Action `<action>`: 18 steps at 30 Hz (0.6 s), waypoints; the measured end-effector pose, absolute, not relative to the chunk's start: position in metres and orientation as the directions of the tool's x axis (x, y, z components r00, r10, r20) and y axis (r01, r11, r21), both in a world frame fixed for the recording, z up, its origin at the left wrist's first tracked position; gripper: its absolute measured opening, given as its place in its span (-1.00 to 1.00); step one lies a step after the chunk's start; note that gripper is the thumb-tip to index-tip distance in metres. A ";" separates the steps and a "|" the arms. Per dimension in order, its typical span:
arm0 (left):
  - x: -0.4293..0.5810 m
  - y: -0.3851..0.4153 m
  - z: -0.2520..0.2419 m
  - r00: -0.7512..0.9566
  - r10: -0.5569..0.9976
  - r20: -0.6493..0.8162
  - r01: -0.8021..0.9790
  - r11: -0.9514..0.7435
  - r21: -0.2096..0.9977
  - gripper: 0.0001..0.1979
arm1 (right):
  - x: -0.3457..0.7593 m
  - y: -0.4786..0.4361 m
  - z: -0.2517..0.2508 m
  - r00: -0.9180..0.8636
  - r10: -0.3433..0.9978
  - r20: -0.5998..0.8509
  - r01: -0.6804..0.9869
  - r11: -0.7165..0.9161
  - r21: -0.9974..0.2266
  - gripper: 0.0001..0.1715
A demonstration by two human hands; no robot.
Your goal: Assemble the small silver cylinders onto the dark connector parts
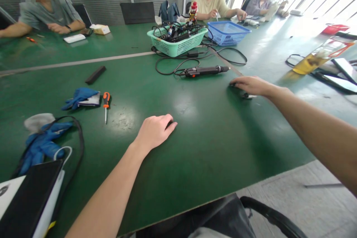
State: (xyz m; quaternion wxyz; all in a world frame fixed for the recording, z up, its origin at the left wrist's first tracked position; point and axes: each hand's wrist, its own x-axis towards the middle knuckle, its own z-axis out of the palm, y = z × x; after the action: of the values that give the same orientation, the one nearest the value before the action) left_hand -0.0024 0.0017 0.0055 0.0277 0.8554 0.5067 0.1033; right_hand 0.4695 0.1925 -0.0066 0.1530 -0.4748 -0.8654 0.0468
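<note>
My left hand [154,131] rests on the green table [195,156] with its fingers curled under and the thumb stretched forward. A dark gap shows between thumb and forefinger, and no object is visible there. Farther off to the right, my right hand [253,84] is lowered over the tabletop, fingers bent down around a small dark item I cannot make out. Beneath that palm, a small dark and silvery piece [245,96] partly shows. Closest beyond the right hand lies a black electric screwdriver [206,71] with a cord. An orange-and-black screwdriver [106,105] lies left of my left hand.
A green basket [178,46] of corded tools and a blue basket [227,33] stand toward the back. Blue gloves [46,139], a black bar [95,75] and a dark-screened device [30,197] lie left. A bottle [312,61] lies tilted right. Several people sit opposite.
</note>
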 end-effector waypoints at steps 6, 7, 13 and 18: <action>-0.003 0.001 0.004 0.466 0.871 0.156 0.861 -0.487 0.146 -0.66 | 0.482 0.131 -0.029 -0.374 0.838 0.396 0.825 0.496 -0.271 -0.65; -0.003 0.001 0.004 0.466 0.871 0.157 0.861 -0.487 0.144 -0.66 | 0.474 0.123 -0.030 -0.349 0.837 0.422 0.830 0.485 -0.276 -0.63; -0.002 0.000 0.003 0.471 0.868 0.160 0.861 -0.491 0.131 -0.67 | 0.396 0.099 -0.026 -0.372 0.822 0.431 0.824 0.507 -0.255 -0.61; -0.001 -0.002 0.002 0.429 0.885 0.179 0.885 -0.452 0.113 -0.75 | 0.275 0.077 -0.028 -0.474 0.772 0.423 0.737 0.611 -0.290 -0.60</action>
State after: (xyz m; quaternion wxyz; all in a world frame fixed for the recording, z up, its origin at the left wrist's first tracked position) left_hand -0.0013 -0.0024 0.0020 0.0011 0.8454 0.5235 0.1064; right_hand 0.2747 0.0774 -0.0277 0.2638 -0.4398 -0.8578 0.0339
